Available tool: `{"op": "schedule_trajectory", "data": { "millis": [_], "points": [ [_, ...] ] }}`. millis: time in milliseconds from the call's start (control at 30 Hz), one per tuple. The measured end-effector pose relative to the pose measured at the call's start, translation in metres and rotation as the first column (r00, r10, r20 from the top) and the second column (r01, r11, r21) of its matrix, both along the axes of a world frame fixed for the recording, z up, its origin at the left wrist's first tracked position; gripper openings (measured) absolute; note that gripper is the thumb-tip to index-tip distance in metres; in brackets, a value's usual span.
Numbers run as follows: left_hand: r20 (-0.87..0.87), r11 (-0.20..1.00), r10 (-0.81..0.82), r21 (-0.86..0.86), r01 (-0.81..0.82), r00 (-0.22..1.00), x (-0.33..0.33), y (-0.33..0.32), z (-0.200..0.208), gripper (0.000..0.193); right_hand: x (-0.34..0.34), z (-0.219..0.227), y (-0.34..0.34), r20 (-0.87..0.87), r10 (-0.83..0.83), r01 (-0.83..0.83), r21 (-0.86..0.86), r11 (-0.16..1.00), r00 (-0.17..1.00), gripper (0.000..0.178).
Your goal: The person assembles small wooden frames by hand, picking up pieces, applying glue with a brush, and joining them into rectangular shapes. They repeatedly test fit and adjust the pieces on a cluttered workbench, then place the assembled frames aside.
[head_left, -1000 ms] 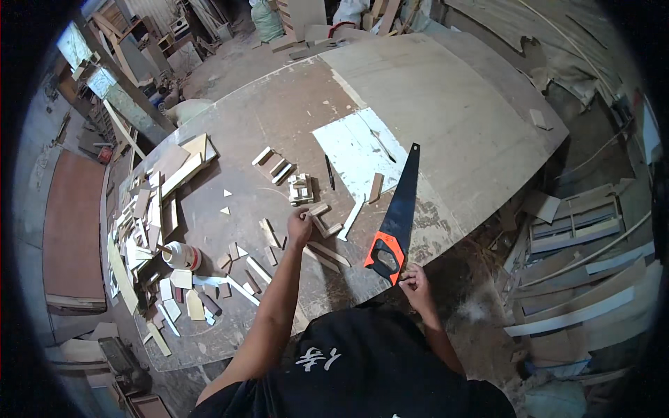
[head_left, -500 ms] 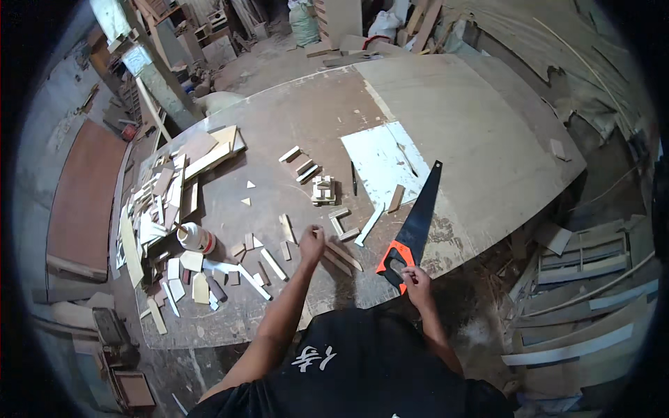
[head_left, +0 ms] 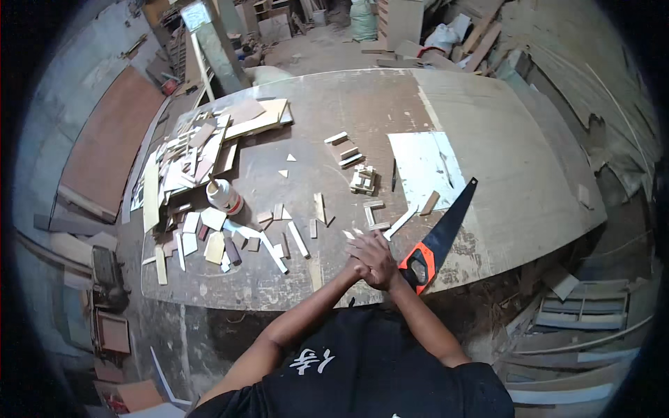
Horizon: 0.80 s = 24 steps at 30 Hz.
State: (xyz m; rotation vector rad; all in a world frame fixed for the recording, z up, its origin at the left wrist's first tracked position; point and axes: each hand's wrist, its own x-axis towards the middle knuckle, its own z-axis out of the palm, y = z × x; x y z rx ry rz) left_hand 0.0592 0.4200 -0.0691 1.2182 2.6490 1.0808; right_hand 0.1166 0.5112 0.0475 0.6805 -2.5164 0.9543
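Note:
My left hand and my right hand are pressed together above the table's front edge, fingers folded over one another. Two pale pointed tips show just past the fingers; what lies between or under the palms is hidden. Right beside my right hand lies a handsaw with an orange and black handle, its blade slanting away to the far right. Beyond the hands are a U-shaped piece of joined wood strips, a white strip and a small stacked wooden block assembly.
A wooden worktable carries a heap of scrap wood at left. Closer in stand a white glue bottle and several offcuts. A white sheet, a dark pen and short wood pieces lie farther back.
My left hand has moved from two wood strips to meet my right hand, which has left the saw handle's side. Both are now clasped. The view has shifted left.

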Motion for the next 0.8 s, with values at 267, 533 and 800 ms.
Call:
{"op": "schedule_trajectory", "data": {
  "millis": [267, 533, 800],
  "points": [
    [0.793, 0.95, -0.275, 0.311, 0.027, 0.543, 0.006, -0.064, 0.067, 0.052, -0.003, -0.032, -0.019, 0.086, 0.114, -0.103, -0.122, 0.987, 0.99, 0.065],
    [0.042, 0.846, 0.53, -0.099, -0.525, 0.847, -0.022, -0.154, 0.012, 0.049, -0.031, -0.064, -0.007, 0.289, -0.198, 0.177, 0.1, 0.979, 0.937, 0.068],
    [-0.125, 0.768, 0.577, -0.253, -0.588, 0.807, -0.028, -0.164, 0.005, 0.063, -0.201, -0.068, 0.019, 0.216, -0.48, 0.459, 0.139, 0.877, 0.85, 0.034]
  ]
}}
